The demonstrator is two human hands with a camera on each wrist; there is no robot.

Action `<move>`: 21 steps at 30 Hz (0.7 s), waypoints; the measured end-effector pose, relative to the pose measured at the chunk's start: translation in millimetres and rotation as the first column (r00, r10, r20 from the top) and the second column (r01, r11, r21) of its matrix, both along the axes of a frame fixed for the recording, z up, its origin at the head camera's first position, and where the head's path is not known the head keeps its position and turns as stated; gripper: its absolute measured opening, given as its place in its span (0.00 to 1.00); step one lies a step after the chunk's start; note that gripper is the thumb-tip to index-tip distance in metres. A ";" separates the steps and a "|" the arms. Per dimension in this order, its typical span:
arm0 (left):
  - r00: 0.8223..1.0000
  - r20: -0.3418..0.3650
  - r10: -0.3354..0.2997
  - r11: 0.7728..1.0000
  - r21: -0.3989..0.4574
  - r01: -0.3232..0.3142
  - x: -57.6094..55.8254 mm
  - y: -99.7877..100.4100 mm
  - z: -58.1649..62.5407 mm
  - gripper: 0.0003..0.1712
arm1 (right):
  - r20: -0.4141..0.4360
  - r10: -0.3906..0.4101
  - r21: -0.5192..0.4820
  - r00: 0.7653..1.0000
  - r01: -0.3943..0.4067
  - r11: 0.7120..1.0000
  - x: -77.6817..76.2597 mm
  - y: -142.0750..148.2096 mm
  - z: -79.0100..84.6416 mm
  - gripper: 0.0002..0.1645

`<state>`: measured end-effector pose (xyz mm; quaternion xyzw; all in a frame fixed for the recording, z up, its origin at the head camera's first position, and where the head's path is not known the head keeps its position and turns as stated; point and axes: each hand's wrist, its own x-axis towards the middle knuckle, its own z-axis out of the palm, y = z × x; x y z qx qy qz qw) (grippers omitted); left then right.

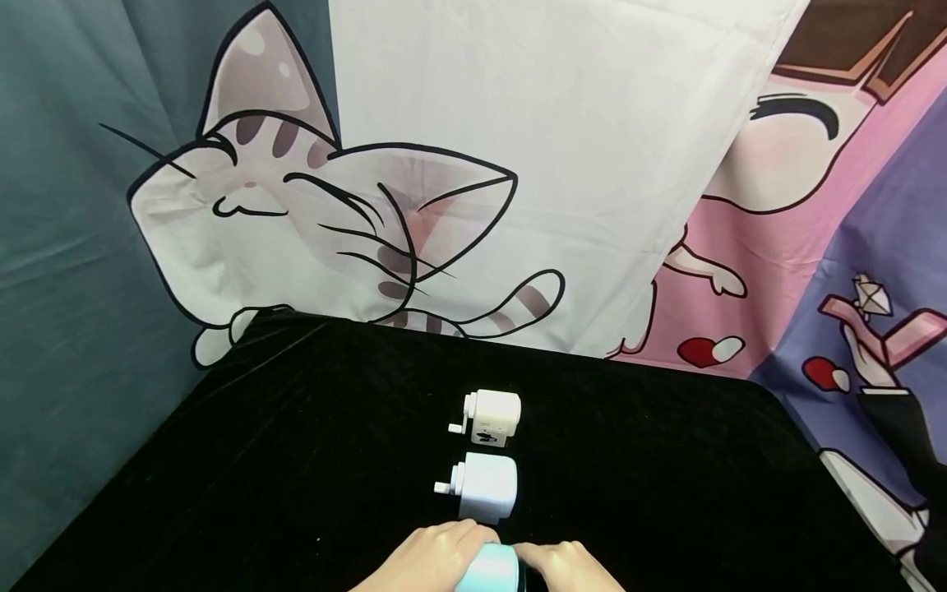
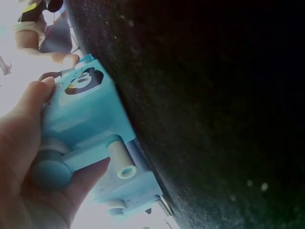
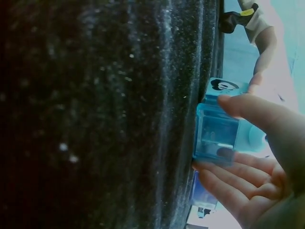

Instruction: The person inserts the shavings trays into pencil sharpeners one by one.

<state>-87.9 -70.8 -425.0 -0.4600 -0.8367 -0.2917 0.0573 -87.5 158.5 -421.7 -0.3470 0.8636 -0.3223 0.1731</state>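
Observation:
A turquoise crank pencil sharpener (image 2: pixel 86 112) with a penguin picture is low in the head view, between both hands. My left hand (image 1: pixel 432 559) grips its body, thumb by the picture side and fingers behind; its crank shows in the left wrist view. On the opposite side my right hand (image 1: pixel 565 567) holds the sharpener's see-through blue drawer (image 3: pixel 217 131) between thumb and fingers. Beyond the hands stands a pale blue pencil sharpener (image 1: pixel 488 487), and behind that a white pencil sharpener (image 1: pixel 497 415), both with cranks pointing left.
Black cloth (image 1: pixel 296 460) covers the table. A hanging cloth (image 1: pixel 577 164) printed with a cat and cartoon figures rises behind its far edge and along the sides.

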 end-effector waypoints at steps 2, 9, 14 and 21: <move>1.000 0.006 -0.005 1.000 -0.003 0.005 -0.2 -0.3 0.2 0.27 | -0.011 0.007 -0.011 1.000 -0.008 1.000 -0.1 0.4 -0.5 0.27; 1.000 0.008 -0.018 1.000 -0.008 0.018 -1.4 -1.4 -0.8 0.28 | -0.029 0.024 -0.033 0.999 -0.025 0.999 -0.7 2.0 -1.2 0.27; 1.000 -0.006 -0.016 1.000 0.000 0.016 -1.6 -0.8 -0.5 0.27 | 0.001 0.008 -0.043 1.000 -0.008 0.999 -1.1 3.1 -0.7 0.27; 1.000 0.000 -0.018 1.000 0.000 0.018 -1.5 -0.9 0.0 0.26 | 0.054 -0.023 -0.010 0.998 0.023 1.000 -1.0 4.9 1.3 0.28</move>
